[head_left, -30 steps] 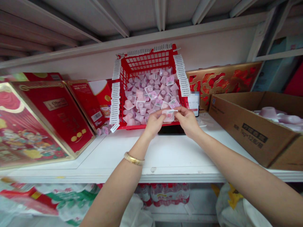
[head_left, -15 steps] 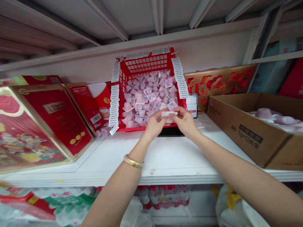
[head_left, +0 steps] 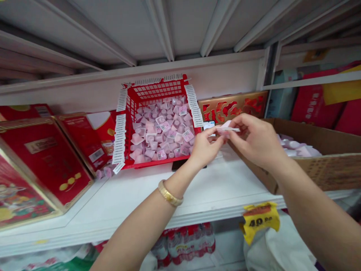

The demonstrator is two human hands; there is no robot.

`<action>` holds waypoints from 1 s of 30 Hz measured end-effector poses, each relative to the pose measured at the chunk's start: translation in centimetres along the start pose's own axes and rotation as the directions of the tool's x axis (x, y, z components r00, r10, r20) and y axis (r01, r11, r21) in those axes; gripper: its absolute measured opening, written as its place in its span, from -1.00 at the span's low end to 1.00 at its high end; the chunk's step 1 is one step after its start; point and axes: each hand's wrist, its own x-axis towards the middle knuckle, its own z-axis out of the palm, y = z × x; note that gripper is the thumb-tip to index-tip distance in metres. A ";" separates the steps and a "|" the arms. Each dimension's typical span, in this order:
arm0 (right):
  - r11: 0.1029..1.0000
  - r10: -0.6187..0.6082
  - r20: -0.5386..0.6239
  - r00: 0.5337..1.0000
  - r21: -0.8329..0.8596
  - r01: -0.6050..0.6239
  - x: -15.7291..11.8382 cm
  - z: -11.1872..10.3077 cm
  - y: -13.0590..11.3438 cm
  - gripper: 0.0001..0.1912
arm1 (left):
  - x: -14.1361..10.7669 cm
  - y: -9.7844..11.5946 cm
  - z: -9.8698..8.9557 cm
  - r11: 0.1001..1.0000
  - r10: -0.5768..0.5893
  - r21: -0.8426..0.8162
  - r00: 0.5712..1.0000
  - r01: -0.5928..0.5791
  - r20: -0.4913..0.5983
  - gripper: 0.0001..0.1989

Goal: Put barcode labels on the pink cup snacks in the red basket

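Note:
A small pink cup (head_left: 225,128) with a white label strip at its edge is between my two hands, right of the red basket. My left hand (head_left: 207,146), with a gold bracelet on the wrist, pinches its left side. My right hand (head_left: 251,137) grips it from the right with thumb and fingers. The red basket (head_left: 158,164) holds many pink and purple cups (head_left: 162,131), some with barcode labels. White label strips (head_left: 120,130) line the basket's rims. A phone (head_left: 209,125) stands partly hidden behind my hands.
An open cardboard box (head_left: 324,169) with more cups stands at the right of the white shelf (head_left: 135,199). Red gift boxes (head_left: 53,154) stand at the left, a gold-red panel (head_left: 234,107) behind. Bottled drinks (head_left: 186,244) and a yellow price tag (head_left: 261,220) are lower down.
My hands have moved right with the pink cup, away from the basket's front edge toward the cardboard box. The view has shifted, so the basket appears farther left and lower.

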 end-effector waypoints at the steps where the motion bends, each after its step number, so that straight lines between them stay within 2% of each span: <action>1: 0.998 0.013 -0.035 0.999 -0.060 -0.015 -0.1 -1.4 1.0 -0.92 | 0.7 0.0 1.6 1.000 -0.012 -0.015 0.999 0.013 0.046 -0.61; 3: 0.980 0.062 -0.101 0.993 -0.183 -0.080 -0.4 -3.7 2.9 -0.88 | 1.8 -0.2 4.5 0.997 -0.055 -0.046 0.989 0.062 0.137 -0.46; 5: 0.926 0.133 -0.145 0.981 -0.334 -0.174 -0.6 -5.3 4.4 -0.81 | 2.2 -0.6 6.4 0.995 -0.078 -0.037 0.974 0.088 0.211 -0.30; 8: 0.874 0.144 -0.163 0.976 -0.442 -0.203 -1.2 -5.7 5.3 -0.58 | 1.8 -1.5 6.8 0.995 -0.050 0.095 0.970 0.028 0.237 -0.28; 9: 0.890 0.116 -0.148 0.982 -0.423 -0.169 -1.4 -5.3 5.1 -0.55 | 1.4 -1.8 6.3 0.988 -0.033 0.154 0.974 -0.002 0.225 -0.33; 11: 0.939 0.049 -0.097 0.994 -0.335 -0.079 -1.8 -3.8 4.3 -0.63 | 0.7 -2.2 4.3 0.965 0.005 0.257 0.984 -0.051 0.176 -0.44; 15: 0.981 0.015 0.086 0.996 -0.192 0.002 -2.0 0.6 1.8 -0.81 | -0.2 -2.3 -2.0 0.882 0.092 0.463 0.996 -0.089 0.015 -0.60; 17: 0.983 0.038 0.206 0.978 -0.183 0.000 -1.6 3.0 0.5 -0.83 | -0.3 -2.2 -5.6 0.798 0.111 0.600 0.991 -0.048 -0.068 -0.61; 19: 0.978 0.068 0.315 0.947 -0.211 0.000 -0.9 5.4 -0.6 -0.83 | -0.4 -2.1 -8.9 0.683 0.090 0.729 0.985 0.047 -0.147 -0.65; 21: 0.968 0.093 0.410 0.907 -0.251 0.014 -0.1 7.8 -1.5 -0.81 | -0.7 -2.1 -11.3 0.537 0.012 0.826 0.977 0.173 -0.212 -0.76; 23: 0.961 0.097 0.471 0.877 -0.272 0.040 0.4 10.1 -2.0 -0.79 | -1.1 -2.3 -12.8 0.411 -0.107 0.867 0.959 0.282 -0.261 -0.83; 25: 0.959 0.092 0.488 0.868 -0.278 0.055 0.5 12.0 -2.1 -0.77 | -1.5 -2.8 -13.3 0.331 -0.203 0.878 0.934 0.347 -0.293 -0.82; 27: 0.958 0.093 0.475 0.875 -0.282 0.051 0.1 13.4 -1.8 -0.75 | -1.7 -3.3 -13.4 0.284 -0.253 0.883 0.917 0.375 -0.308 -0.81; 30: 0.961 0.094 0.465 0.880 -0.275 0.043 -0.7 14.5 -1.0 -0.74 | -1.5 -4.1 -13.4 0.280 -0.306 0.878 0.903 0.387 -0.301 -0.85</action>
